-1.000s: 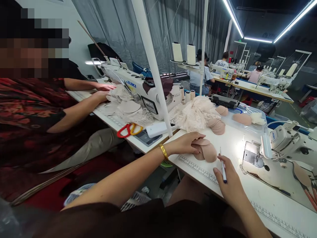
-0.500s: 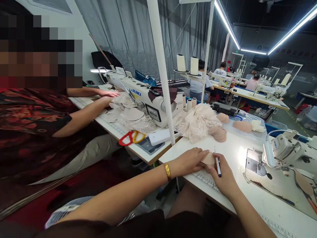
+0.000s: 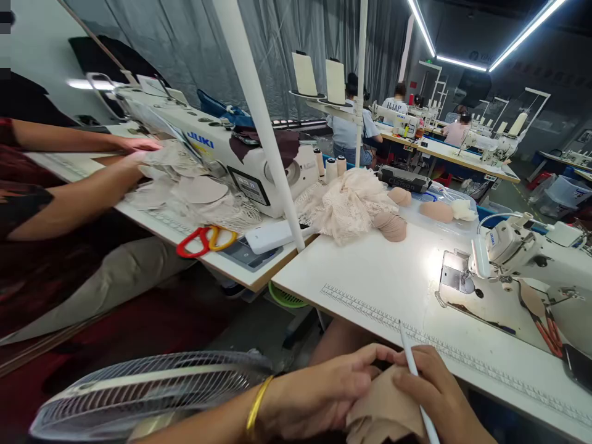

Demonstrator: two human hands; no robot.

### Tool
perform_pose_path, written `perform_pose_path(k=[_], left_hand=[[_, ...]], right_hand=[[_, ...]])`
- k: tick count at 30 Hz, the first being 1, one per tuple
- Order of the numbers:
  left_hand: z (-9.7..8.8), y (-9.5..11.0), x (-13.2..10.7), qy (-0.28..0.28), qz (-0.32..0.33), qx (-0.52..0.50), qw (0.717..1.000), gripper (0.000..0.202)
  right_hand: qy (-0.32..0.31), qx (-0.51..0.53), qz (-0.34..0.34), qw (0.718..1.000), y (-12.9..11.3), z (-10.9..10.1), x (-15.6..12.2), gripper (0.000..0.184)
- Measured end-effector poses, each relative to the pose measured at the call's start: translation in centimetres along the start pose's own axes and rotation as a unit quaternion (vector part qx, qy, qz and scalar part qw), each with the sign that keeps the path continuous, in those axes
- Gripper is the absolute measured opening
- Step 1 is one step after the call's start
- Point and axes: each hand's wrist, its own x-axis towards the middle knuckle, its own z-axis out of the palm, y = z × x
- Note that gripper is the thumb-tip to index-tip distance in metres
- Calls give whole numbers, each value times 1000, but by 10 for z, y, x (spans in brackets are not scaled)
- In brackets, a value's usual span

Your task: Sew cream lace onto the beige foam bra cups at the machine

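Observation:
Close to my body, below the table's front edge, my left hand (image 3: pixel 324 387) is closed on beige fabric pieces (image 3: pixel 386 401), which look like a small stack of layers with uneven lower edges. A gold bracelet is on my left wrist. From the other side my right hand (image 3: pixel 444 391) pinches the same pieces. It also holds a slim white pen (image 3: pixel 411 354) slanting across the fabric, thin tip upward. Some of my fingertips are hidden behind the pieces.
My white table (image 3: pixel 305 271) has a printed ruler along its front edge. Cream lace (image 3: pixel 354 206) and a fanned stack of beige cups (image 3: pixel 393 226) lie at its back. A sewing machine (image 3: pixel 504 253) stands right. Left are a fan (image 3: pixel 152 388), scissors (image 3: pixel 203 242) and a co-worker's hands (image 3: pixel 139 154).
Both my hands have come off the tabletop and down toward my body with the beige pieces and the pen. The view has shifted to the right and downward.

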Motion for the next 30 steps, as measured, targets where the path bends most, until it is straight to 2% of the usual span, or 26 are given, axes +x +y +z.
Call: perform_pose_path(k=[2,5,7,10,12,14,16,19,23,25,26,30], left_hand=[[3,-12,1,15,-31,-94,995,59],[10,-26,9,-16,-45,-131,990,54],[15,-33,14,-27,-31,-149,988,50],[22,-41,15,4,14,-164,986,51],[25,-44,14,23,32,-165,985,57],[27,-46,14,29,31,-155,987,61],[30,-47,14,27,9,-135,990,64],[33,-47,13,30,-12,-96,995,73],[32,-50,10,40,-5,-79,996,80],[31,-52,10,42,-4,-74,996,79],[30,-54,11,44,-2,-67,997,79],[29,-55,16,43,-1,-42,998,76]], right_hand=[[-36,23,-27,999,-12,-7,0,66],[-100,53,-16,993,-21,-14,0,65],[-86,71,23,994,-19,-15,-8,66],[1,118,130,985,-11,-9,-32,61],[95,207,217,949,-9,3,-46,48],[194,322,268,887,-11,21,-53,39],[262,410,287,825,-17,38,-52,39],[318,471,308,763,-26,53,-44,36],[359,499,332,715,-30,52,-38,35],[349,502,350,710,-31,49,-37,35],[336,497,356,716,-32,48,-37,34],[237,440,358,788,-36,41,-31,29]])
